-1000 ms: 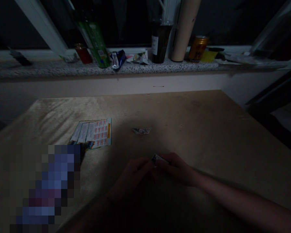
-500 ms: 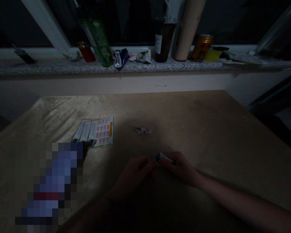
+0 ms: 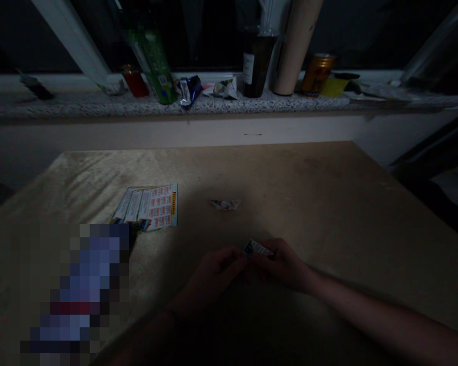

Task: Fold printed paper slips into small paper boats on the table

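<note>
A small folded piece of printed paper (image 3: 258, 248) is pinched between my two hands, low and near the middle of the view. My left hand (image 3: 222, 265) grips its left corner with thumb and fingers. My right hand (image 3: 280, 262) has fingers behind the paper and the thumb in front. The fingertips partly cover the paper's lower edge. Beyond my hands, a little folded paper boat (image 3: 225, 204) lies on the tan table (image 3: 309, 193). Dim light hides the finer print on both papers.
Left of the boat lies a printed sheet (image 3: 152, 206), with a blurred-out blue object (image 3: 87, 284) nearer me. Along the granite windowsill (image 3: 209, 105) stand a green bottle (image 3: 158, 66), a dark cup (image 3: 255, 68), a cardboard tube (image 3: 295, 51), an orange can (image 3: 317, 75) and crumpled wrappers (image 3: 190, 90).
Both hands stay almost where they were around the folded paper. My right thumb has shifted slightly lower, so a little more of the paper's printed face shows.
</note>
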Available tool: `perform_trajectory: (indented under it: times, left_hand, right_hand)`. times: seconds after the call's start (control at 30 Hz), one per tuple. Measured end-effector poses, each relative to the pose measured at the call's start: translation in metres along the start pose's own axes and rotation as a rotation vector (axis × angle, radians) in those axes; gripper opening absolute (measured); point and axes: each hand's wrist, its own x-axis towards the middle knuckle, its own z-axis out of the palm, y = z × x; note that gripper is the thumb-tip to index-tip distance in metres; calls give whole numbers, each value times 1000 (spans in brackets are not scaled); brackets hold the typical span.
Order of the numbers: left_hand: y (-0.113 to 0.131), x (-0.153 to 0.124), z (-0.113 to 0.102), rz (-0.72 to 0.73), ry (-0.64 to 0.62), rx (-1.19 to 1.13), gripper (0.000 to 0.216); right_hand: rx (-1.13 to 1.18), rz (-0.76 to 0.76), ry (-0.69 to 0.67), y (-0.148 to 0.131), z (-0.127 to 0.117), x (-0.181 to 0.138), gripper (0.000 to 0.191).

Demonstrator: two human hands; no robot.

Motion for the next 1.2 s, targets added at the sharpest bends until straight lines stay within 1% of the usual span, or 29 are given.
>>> perform_trajectory:
  times: [0.13, 0.23, 0.33, 0.43, 0.5, 0.57, 0.7, 0.8, 0.87, 1.0, 1.07, 1.2]
  left_hand:
    - [0, 2, -1, -3, -1, 4, 26]
    - [-2, 2, -3, -2, 40, 0, 26]
    - [-3, 1, -3, -16, 86, -21, 27]
    - [-2, 0, -3, -41, 54, -109, 27]
    - [-1, -1, -2, -31, 34, -161, 28]
    - [-1, -1, -1, -14, 40, -169, 27]
    - [-4, 0, 0, 24, 30, -90, 24]
    - [-2, 2, 0, -9, 37, -22, 23]
    - [0, 2, -1, -30, 39, -29, 24]
    - [2, 0, -2, -24, 35, -28, 30]
    - [2, 0, -2, -45, 27, -29, 31]
    - [1, -1, -4, -87, 40, -39, 31]
  right_hand:
    - [29, 15, 23, 1, 0, 1, 40]
    - [23, 25, 52, 0, 0, 1, 39]
    - [-11, 8, 118, 0, -1, 2, 38]
    - [-14, -28, 161, 1, -1, 2, 43]
    - [-13, -32, 164, 2, -2, 2, 45]
    - [-11, -25, 161, 2, -1, 1, 45]
    - [-14, -50, 91, -2, 0, 1, 46]
    - [-41, -95, 58, -5, 0, 1, 47]
    - [-54, -104, 51, -6, 1, 0, 47]
    - [-62, -89, 59, -4, 1, 0, 45]
    - [-61, -81, 68, -2, 1, 0, 44]
    - [-79, -61, 130, 0, 0, 0, 43]
